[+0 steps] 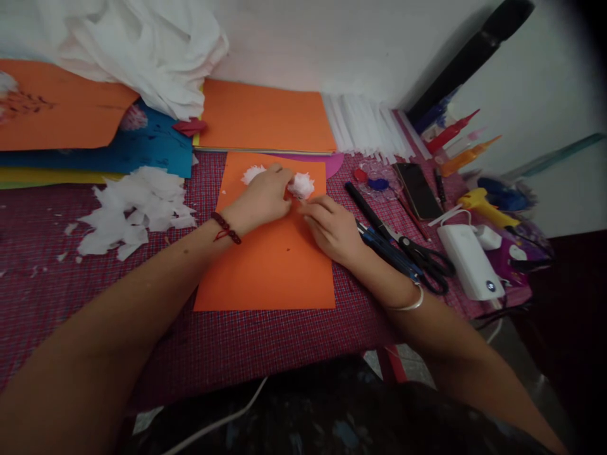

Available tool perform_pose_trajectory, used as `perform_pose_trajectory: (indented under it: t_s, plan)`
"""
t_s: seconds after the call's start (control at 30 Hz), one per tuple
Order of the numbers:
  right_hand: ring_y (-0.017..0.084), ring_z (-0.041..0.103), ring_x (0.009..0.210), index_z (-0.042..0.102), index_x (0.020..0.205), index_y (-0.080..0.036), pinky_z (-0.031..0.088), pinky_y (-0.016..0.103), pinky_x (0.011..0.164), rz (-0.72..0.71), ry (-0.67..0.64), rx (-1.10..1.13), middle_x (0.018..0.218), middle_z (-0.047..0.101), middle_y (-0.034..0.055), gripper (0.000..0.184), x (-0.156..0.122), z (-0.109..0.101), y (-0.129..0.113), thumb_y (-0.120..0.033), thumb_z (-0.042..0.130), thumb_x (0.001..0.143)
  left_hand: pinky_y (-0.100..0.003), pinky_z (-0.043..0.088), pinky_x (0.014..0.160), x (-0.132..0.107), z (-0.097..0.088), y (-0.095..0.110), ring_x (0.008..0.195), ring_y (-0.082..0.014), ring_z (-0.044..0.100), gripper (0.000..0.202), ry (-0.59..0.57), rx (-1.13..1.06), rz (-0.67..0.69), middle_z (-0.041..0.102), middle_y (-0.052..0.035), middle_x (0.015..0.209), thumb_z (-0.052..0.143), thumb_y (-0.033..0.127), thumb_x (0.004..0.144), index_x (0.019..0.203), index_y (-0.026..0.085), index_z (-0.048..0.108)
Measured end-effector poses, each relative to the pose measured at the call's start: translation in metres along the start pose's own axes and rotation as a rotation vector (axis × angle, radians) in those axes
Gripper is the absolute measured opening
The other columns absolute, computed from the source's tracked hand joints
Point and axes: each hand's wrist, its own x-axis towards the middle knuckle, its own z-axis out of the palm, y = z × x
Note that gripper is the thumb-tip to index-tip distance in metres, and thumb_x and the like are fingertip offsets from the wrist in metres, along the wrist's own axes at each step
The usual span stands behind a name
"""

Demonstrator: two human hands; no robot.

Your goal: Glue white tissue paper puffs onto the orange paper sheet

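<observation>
An orange sheet of paper (270, 272) lies on the tablecloth in front of me. Near its top is a fluffy white paper flower (301, 186), with both my hands at it. My left hand (266, 193) has curled fingers, its thumb and forefinger pinching at the flower's left side. From below right, my right hand (332, 229) pinches the flower's lower edge with fingers together. A second white paper flower (252, 173) sits at the sheet's upper left, partly hidden behind my left hand.
Torn white tissue pieces (137, 212) lie left. More orange paper (265, 117) is stacked behind, beside white strips (365, 123). To the right are scissors (427, 262), a phone (417, 191), paint bottles (453, 133), a yellow glue gun (488, 207) and a white power strip (469, 262).
</observation>
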Motion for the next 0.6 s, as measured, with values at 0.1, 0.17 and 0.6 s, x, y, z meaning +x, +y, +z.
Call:
perform_pose_trajectory:
  t_s: [0.1,0.17,0.6]
  plan:
    - [0.016,0.064,0.076,0.064,0.102,-0.025,0.053,0.034,0.071,0.135,0.235,0.388,0.089,0.069,0.0038,0.02,0.001,-0.003,0.001,-0.034,0.047,0.1,-0.036,0.046,0.091,0.002,-0.002,0.003,0.106,-0.0268,0.061,0.033,0.0,-0.018,-0.011,0.063,-0.0159,0.119,0.059,0.006,0.08,0.112,0.01,0.062]
    - [0.014,0.062,0.065,0.062,0.096,-0.025,0.051,0.03,0.062,0.3,0.326,0.601,0.078,0.067,0.001,0.02,0.003,-0.001,0.006,-0.041,0.05,0.098,-0.035,0.046,0.09,0.004,-0.012,0.006,0.106,-0.0256,0.061,0.037,0.038,-0.069,-0.035,0.063,-0.016,0.121,0.06,0.004,0.079,0.115,0.009,0.06]
    - [0.012,0.055,0.049,0.063,0.078,-0.021,0.043,0.029,0.052,0.604,0.318,0.841,0.065,0.065,0.0015,0.011,0.011,0.003,0.014,-0.024,0.059,0.088,-0.025,0.038,0.063,-0.135,-0.151,-0.038,0.062,-0.0119,0.051,0.01,-0.049,0.037,-0.258,0.06,0.0021,0.065,0.06,0.019,0.084,0.08,0.014,0.068]
